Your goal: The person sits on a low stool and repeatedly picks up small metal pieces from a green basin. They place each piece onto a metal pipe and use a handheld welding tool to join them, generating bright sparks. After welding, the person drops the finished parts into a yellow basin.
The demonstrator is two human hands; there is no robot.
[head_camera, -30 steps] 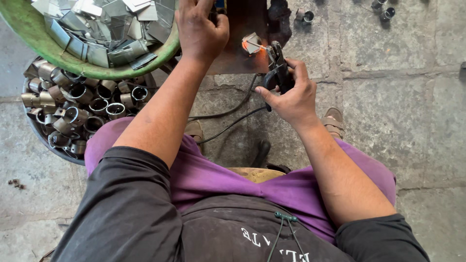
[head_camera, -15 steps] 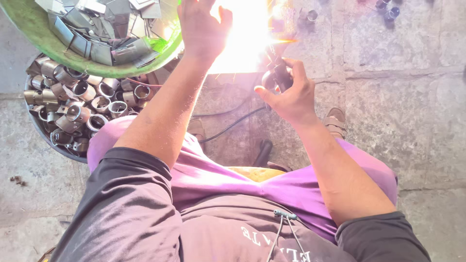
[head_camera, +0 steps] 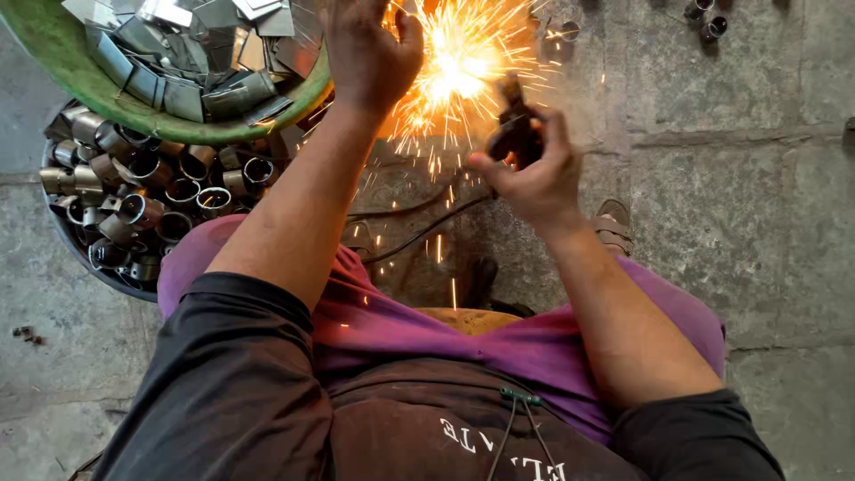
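My right hand (head_camera: 533, 176) is shut on a dark welding electrode holder (head_camera: 514, 132), its tip pointing up at a bright orange arc (head_camera: 456, 76) that throws sparks over the floor. My left hand (head_camera: 367, 46) is stretched forward at the top of the view, fingers curled down beside the arc; what it presses or holds is hidden under the hand and the glare. Black cables (head_camera: 419, 223) trail from the holder back toward my purple-clad legs (head_camera: 419, 338).
A green basin (head_camera: 134, 111) of flat grey metal plates sits at top left. Below it a dark tub (head_camera: 89, 258) holds several short metal pipe rings. A few loose rings (head_camera: 704, 20) lie on the stone floor at top right. A sandalled foot (head_camera: 613, 227) rests right of centre.
One second ago the weld spot only glowed. Half a second ago the arc flared white. Now it is an orange burst of sparks, and my right hand has shifted slightly up.
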